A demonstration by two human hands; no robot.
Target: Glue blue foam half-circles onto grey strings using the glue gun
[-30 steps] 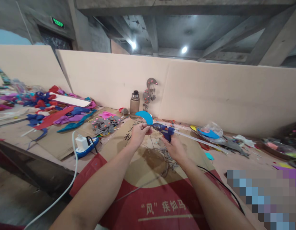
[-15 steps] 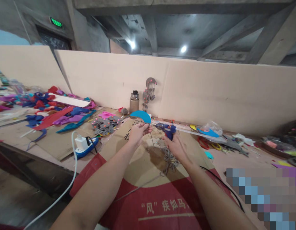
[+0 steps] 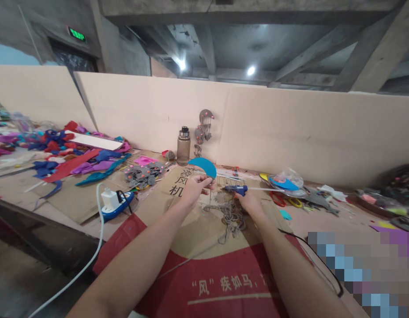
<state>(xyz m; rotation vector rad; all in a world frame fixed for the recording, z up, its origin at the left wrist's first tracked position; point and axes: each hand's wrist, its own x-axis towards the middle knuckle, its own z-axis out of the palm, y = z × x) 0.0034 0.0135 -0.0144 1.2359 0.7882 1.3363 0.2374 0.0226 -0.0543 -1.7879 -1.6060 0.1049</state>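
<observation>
A blue crescent-shaped piece [image 3: 204, 166] is pinched by its lower right end in my left hand [image 3: 195, 191], which is closed. A thin cord hangs down below those fingers. My right hand [image 3: 249, 201] is wrapped round a blue hot glue gun [image 3: 238, 189], with a clear glue stick [image 3: 270, 189] sticking out of its back end. The gun's nozzle points left, apart from the crescent. Beneath the hands, a tangle of grey cord [image 3: 231, 221] lies on a flattened cardboard box [image 3: 187, 238].
A water bottle [image 3: 183, 148] stands by the upright board, near a hanging grey crescent ornament [image 3: 206, 117]. Felt scraps [image 3: 91, 159] and a power strip [image 3: 116, 208] lie left. Scissors [image 3: 294, 202] and a plastic bag [image 3: 292, 177] lie right; a black cable [image 3: 318, 249] trails there.
The glue gun has moved down and right, away from the crescent, and now lies more level. My left hand has lowered slightly and shifted right with the crescent.
</observation>
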